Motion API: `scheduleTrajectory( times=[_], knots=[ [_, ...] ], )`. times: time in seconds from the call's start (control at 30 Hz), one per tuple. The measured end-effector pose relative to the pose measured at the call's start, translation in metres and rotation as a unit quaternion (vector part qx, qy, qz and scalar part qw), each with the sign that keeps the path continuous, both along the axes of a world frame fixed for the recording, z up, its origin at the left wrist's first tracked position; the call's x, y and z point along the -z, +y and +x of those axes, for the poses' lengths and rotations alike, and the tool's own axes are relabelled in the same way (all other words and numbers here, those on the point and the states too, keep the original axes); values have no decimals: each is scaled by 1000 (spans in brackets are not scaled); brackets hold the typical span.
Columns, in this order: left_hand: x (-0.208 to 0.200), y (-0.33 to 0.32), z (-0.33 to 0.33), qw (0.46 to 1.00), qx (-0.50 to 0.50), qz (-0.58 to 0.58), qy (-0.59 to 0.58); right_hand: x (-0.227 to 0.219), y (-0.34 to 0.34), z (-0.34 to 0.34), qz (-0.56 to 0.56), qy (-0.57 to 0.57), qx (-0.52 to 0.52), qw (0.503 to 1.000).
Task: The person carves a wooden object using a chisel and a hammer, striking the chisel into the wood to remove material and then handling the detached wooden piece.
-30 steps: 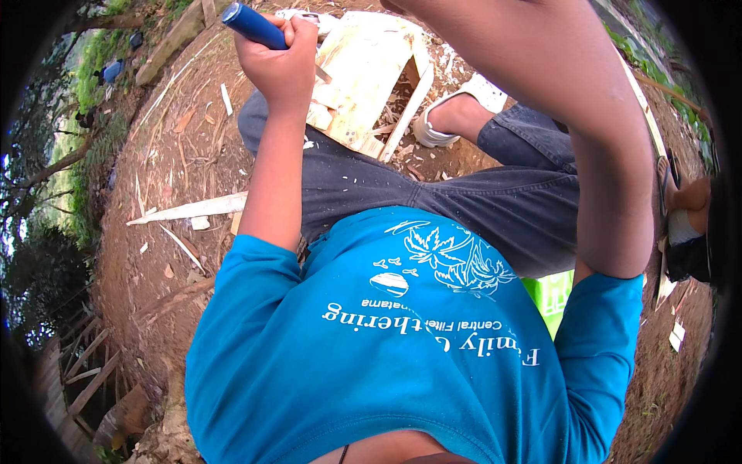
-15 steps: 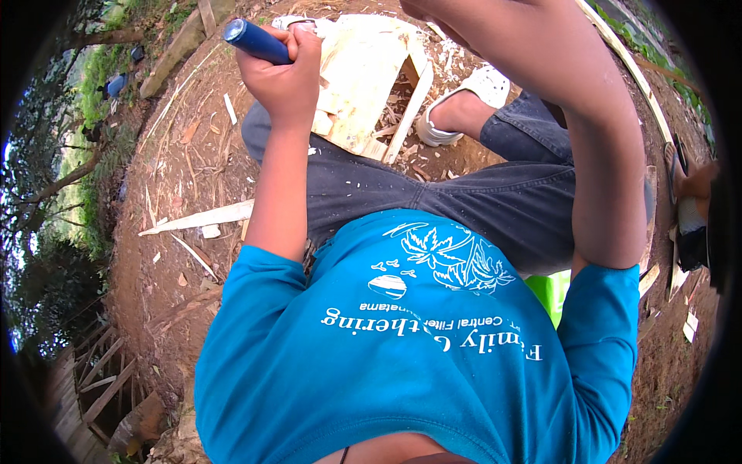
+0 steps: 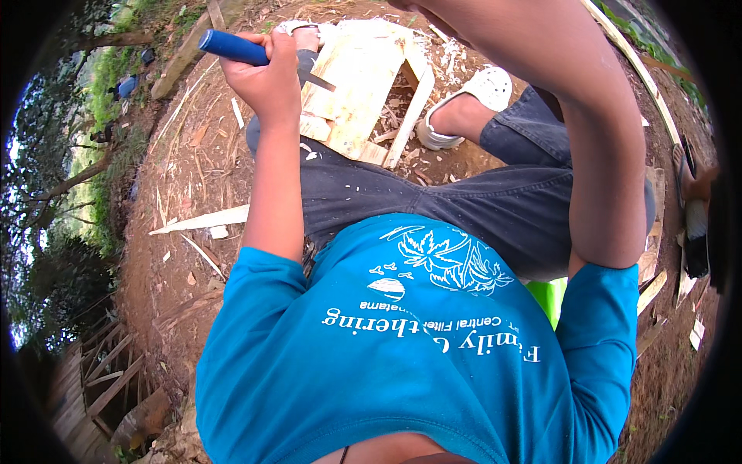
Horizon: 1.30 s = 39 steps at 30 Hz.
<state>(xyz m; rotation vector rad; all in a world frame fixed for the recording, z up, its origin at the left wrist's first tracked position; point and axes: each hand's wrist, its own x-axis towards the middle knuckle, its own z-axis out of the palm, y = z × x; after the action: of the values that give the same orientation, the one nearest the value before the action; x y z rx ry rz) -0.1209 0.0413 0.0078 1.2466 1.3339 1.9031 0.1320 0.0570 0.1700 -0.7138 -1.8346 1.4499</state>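
My left hand (image 3: 263, 77), at upper left, is closed round the thick blue handle (image 3: 233, 47) of a knife. Its dark, narrow blade (image 3: 319, 81) comes out past my fist on the right and tapers to a point over the pale wood. My right arm is bent up across the upper right; the right hand (image 3: 429, 14) is cut off by the top edge, so what its fingers do is hidden. Between my feet stands a pale wooden work block (image 3: 359, 77) with a flat top and a slanted side piece (image 3: 410, 116).
White clogs (image 3: 488, 87) are on my feet beside the block. Wood shavings and chips lie over the brown soil, with a long pale sliver (image 3: 202, 220) at left. Another person's limb (image 3: 698, 185) shows at the right rim. Something bright green (image 3: 549, 298) lies by my right hip.
My left hand has shifted a little left and down with the knife. Its blade now shows beyond the fist. The right arm has moved only slightly.
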Motion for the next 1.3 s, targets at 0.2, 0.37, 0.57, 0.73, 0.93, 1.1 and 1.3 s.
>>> scheduleTrajectory(
  times=[0.2,0.37,0.57,0.73,0.93,1.1,1.3],
  knots=[
    [15,8,-6,997,-14,10,72,4,1,1,59,-22,-24,998],
    [6,4,3,996,-21,23,84,6,-3,-19,119,-51,-8,992],
    [1,12,16,990,-32,26,137,-46,-12,-30,218,-142,0,966],
    [19,9,-15,993,-63,39,86,-24,-7,-50,222,-137,7,965],
    [15,12,3,998,-24,13,64,-14,-5,-26,105,-137,-3,985],
    [18,9,11,997,-30,-7,72,10,-3,-21,100,-130,16,986],
    [13,7,23,989,-31,-10,143,-27,-25,-30,217,-188,74,955]
  ],
)
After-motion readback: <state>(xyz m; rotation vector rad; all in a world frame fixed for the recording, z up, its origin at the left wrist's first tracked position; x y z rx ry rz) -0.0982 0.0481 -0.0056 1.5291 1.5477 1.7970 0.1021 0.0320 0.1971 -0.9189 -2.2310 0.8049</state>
